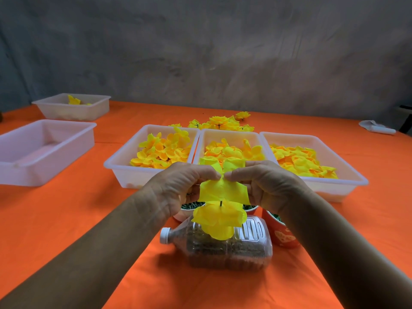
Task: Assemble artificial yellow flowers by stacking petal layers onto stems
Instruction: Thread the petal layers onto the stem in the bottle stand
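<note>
Both hands (223, 186) pinch yellow petal layer (223, 190), dark stem (221, 203) beneath.

I'm seeing a yellow petal layer (223, 190) sitting above a second, fuller layer (219, 219) on a thin dark stem (221, 203).

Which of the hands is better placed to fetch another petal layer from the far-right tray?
Probably the right hand: the far-right tray lies just beyond it. The left hand would have to cross over, though both now pinch the petal layer.
</note>
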{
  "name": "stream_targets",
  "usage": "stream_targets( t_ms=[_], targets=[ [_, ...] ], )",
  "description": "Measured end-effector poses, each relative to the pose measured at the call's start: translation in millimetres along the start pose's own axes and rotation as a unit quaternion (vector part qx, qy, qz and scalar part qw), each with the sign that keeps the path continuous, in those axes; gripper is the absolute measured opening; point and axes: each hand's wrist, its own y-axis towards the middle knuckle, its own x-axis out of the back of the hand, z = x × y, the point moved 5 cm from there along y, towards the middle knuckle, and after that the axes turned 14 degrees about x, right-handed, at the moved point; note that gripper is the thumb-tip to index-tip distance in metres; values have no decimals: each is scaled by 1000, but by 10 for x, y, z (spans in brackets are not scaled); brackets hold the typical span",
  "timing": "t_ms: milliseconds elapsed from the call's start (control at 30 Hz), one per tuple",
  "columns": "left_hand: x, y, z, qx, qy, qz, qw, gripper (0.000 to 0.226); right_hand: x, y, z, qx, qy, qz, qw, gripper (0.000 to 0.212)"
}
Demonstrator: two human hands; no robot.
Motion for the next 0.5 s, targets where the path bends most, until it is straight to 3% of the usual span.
stream_targets(
  t_ms=[100,233,367,500],
  targets=[
    [-10,4,21,-3,2,2,1000,24,4,-1,-9,-2,-15,0,1000,62],
    [-5,24,54,-6,0,6,1000,18,-5,-7,-59,-10,-22,8,1000,53],
    [-7,27,43,-20,-3,8,1000,20,4,-1,-62,0,-5,11,1000,28],
    [2,10,28,-25,9,10,1000,28,-8,-19,-50,-1,8,18,1000,40]
  ],
)
